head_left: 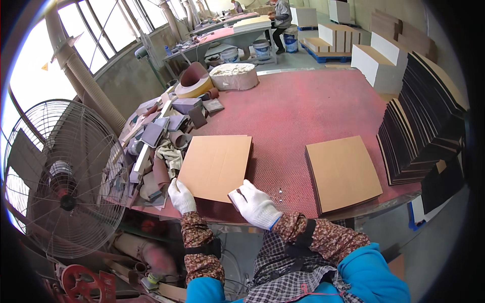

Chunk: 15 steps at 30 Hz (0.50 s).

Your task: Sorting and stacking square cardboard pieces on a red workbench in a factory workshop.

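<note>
A brown cardboard sheet [217, 166] lies on top of a dark-edged stack in front of me. My left hand [181, 196], in a white knitted glove, closes on its near left corner. At its near right corner is my right hand [255, 206], gloved the same way. Those fingers are pinched around a small flat piece [235, 197] with a dark edge, held against the corner; its kind is unclear. To the right lies a second stack, topped by another cardboard sheet [343, 174], untouched by either hand.
The red textured table [298, 101] carries a heap of sanding blocks and abrasive scraps [174, 118] on the left, with an abrasive roll [194, 81] behind. A large caged fan [65, 177] stands left. Black-faced panels [422, 121] lean at right. A person [282, 22] works farther back.
</note>
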Available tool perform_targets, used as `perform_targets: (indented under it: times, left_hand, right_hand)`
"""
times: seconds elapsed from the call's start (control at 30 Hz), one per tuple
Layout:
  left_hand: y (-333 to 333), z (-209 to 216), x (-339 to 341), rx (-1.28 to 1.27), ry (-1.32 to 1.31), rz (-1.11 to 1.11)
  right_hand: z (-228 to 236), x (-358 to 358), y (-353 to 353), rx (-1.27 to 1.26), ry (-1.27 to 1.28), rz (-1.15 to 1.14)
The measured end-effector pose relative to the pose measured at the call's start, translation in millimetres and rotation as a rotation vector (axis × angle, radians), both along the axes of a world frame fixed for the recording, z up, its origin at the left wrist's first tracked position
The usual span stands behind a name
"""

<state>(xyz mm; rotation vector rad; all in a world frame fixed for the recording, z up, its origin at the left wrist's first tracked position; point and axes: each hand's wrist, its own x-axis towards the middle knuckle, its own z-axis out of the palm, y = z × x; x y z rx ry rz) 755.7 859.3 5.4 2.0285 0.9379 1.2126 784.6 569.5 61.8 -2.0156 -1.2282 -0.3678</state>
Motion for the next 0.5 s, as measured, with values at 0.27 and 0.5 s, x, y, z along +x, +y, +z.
perform_targets:
  times: [0.27,0.5]
  left_hand:
    - [27.8,-11.3,10.2,-0.155,-0.135,-0.121]
    - [-69.8,42.2,-5.1,0.216,-0.209,0.062]
  right_hand:
    - [4.6,9.4,4.0,-0.035,0.084,-0.054]
    - [-1.1,4.6,-55.6,-0.203,0.114,-0.047]
